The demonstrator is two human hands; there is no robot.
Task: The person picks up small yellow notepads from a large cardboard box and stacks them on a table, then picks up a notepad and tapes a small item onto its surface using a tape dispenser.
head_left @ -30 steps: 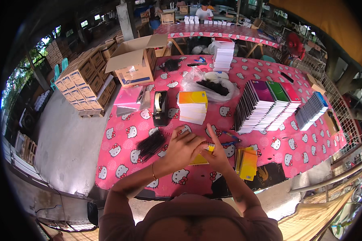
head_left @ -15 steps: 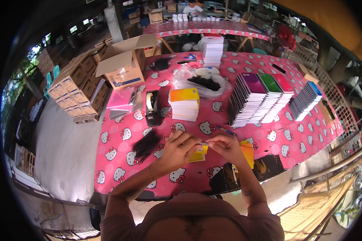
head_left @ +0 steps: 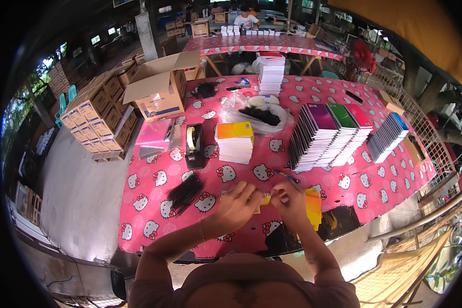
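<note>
My left hand (head_left: 239, 204) is closed on a small yellow notebook (head_left: 265, 200), mostly hidden beneath the fingers. Just right of it, my right hand (head_left: 289, 201) has its fingers curled together near the notebook's edge; whatever they pinch is too small to make out. Beside my right hand lie yellow-orange notebooks (head_left: 313, 209). A pile of thin black binding coils (head_left: 186, 193) rests left of my left hand. Beyond both hands are a blue pen (head_left: 286, 176) and a stack of yellow-topped notebooks (head_left: 235, 142).
Tall stacks of spiral notebooks (head_left: 321, 136) stand at the right, with blue ones (head_left: 388, 137) farther over. A black tape dispenser (head_left: 194, 146), pink packs (head_left: 154, 132) and an open carton (head_left: 161, 97) are on the left. A plastic bag (head_left: 262, 114) holds black coils. Someone (head_left: 247, 20) sits at the far table.
My hands have drawn slightly apart, the right one lifting off the notebook's edge. The striped edge seen between them earlier is now hidden. The view has tilted up a little.
</note>
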